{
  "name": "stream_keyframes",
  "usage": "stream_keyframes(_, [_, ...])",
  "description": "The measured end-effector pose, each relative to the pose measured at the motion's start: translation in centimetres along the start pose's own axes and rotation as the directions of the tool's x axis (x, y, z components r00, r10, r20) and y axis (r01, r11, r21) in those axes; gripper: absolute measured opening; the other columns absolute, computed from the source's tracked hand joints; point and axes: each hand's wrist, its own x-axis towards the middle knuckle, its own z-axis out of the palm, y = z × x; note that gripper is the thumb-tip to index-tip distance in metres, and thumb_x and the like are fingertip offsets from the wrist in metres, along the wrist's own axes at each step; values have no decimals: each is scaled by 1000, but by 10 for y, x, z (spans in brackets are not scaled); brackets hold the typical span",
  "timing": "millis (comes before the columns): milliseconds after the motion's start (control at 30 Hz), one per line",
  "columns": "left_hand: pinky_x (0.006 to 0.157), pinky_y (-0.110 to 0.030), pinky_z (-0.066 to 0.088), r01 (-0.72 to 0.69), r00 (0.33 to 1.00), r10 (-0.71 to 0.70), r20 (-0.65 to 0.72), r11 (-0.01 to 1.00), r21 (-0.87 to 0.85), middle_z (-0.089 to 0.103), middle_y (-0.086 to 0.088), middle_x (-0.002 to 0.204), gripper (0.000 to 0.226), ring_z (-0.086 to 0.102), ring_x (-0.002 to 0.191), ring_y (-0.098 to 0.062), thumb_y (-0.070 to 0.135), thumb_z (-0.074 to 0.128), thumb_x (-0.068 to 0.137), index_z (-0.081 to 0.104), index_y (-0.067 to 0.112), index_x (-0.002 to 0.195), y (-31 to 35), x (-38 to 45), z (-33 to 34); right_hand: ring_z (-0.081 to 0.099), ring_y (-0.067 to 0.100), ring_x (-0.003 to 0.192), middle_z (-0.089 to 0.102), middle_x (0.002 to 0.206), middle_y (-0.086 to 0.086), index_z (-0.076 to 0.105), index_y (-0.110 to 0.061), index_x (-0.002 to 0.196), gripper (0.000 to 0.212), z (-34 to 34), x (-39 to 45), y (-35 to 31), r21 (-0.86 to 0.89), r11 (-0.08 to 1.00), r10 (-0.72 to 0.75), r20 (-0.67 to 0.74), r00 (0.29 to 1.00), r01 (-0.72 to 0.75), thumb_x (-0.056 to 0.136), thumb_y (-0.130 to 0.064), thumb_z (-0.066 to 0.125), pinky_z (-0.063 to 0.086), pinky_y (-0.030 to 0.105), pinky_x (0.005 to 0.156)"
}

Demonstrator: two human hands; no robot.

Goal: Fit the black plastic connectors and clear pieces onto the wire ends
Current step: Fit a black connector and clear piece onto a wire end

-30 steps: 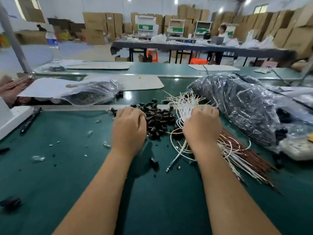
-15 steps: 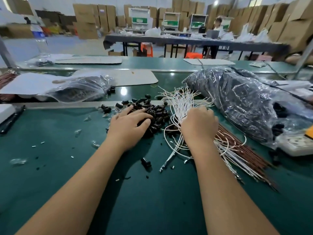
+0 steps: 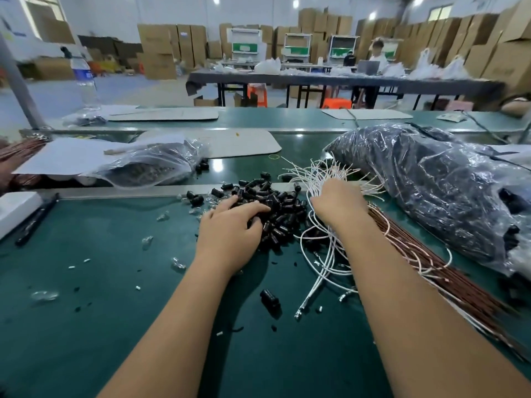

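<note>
A heap of black plastic connectors (image 3: 277, 209) lies on the green mat (image 3: 86, 326) near the metal rail. My left hand (image 3: 230, 232) rests on its left side, fingers spread and reaching into the heap. My right hand (image 3: 337, 205) grips a bundle of white wires (image 3: 311, 175) whose ends fan out beyond its knuckles; more white loops trail below the wrist. Brown wires (image 3: 431, 271) lie under my right forearm. Small clear pieces (image 3: 148, 241) are scattered left of the heap. One loose black connector (image 3: 270, 298) sits between my forearms.
A large dark plastic bag (image 3: 431, 193) fills the right side. A clear bag of dark parts (image 3: 149, 168) and a white sheet (image 3: 71, 156) lie beyond the rail (image 3: 115, 191). A black pen-like tool (image 3: 34, 222) and white box (image 3: 14, 209) sit at the left edge.
My left hand has opened from a fist and stretched its fingers forward into the connector heap. My right hand has stayed closed round the white wires.
</note>
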Motion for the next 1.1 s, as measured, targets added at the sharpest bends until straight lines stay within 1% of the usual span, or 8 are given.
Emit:
stream_keyframes(200, [115,-42,12,20,999,-23,45,998,65,52,13,139,38,20,144,-10,34,41,96,47,52,129,1,-2,-3,55,34,101,45,69,3,38,-14,67,26,13,-3,5,28,998,51,-96,994,-48,86,-1,50,36,34,68])
stream_keyframes(367, [114,-40,12,25,998,-27,50,999,48,51,12,140,37,20,144,-10,36,44,95,49,51,128,-2,2,-3,50,28,86,48,72,3,47,-6,74,15,11,-6,2,62,998,42,-211,977,-30,89,-4,46,32,31,65])
stream_keyframes(500, [114,-43,14,42,998,-43,37,999,28,51,17,139,34,17,143,-13,37,46,94,52,48,126,-4,4,-2,51,19,75,53,80,1,49,-8,97,6,0,-12,-6,277,944,-42,-441,896,180,99,-9,43,42,33,66])
stream_keyframes(667, [117,-47,8,1,966,-22,-258,997,-82,22,8,158,58,7,145,-14,22,50,91,31,34,145,2,2,-7,47,3,56,53,70,-4,53,-10,94,6,-2,-41,-30,523,757,-237,-336,911,390,99,-11,49,36,17,52])
stream_keyframes(733, [117,-40,8,-75,964,31,-264,984,-161,29,10,154,58,8,144,-11,15,50,92,33,32,145,2,1,-11,47,-1,54,52,66,-11,61,-9,96,9,-1,-50,-37,564,706,-298,-311,902,428,97,-12,53,37,13,54])
stream_keyframes(900, [100,-30,38,-169,983,130,-131,921,-350,63,10,103,22,49,115,-13,13,48,98,66,22,106,11,-2,-19,60,12,74,67,77,-5,71,-8,91,15,-6,-55,-33,713,572,-322,-259,911,405,96,-14,57,49,31,71])
stream_keyframes(1000, [66,-13,40,-133,991,111,-79,908,-398,59,-1,85,20,51,70,-3,16,48,98,65,17,88,18,-1,-23,49,-5,60,55,68,-17,65,-5,92,19,-9,-51,-25,721,562,-270,-303,914,405,100,-14,50,38,14,59])
stream_keyframes(1100, [73,-6,37,-75,997,69,-28,902,-426,51,2,92,25,48,78,-4,25,49,98,58,14,78,17,-1,-26,44,-8,62,52,76,-10,58,-9,91,19,-14,-47,-18,694,598,-173,-377,910,401,102,-13,43,38,10,61])
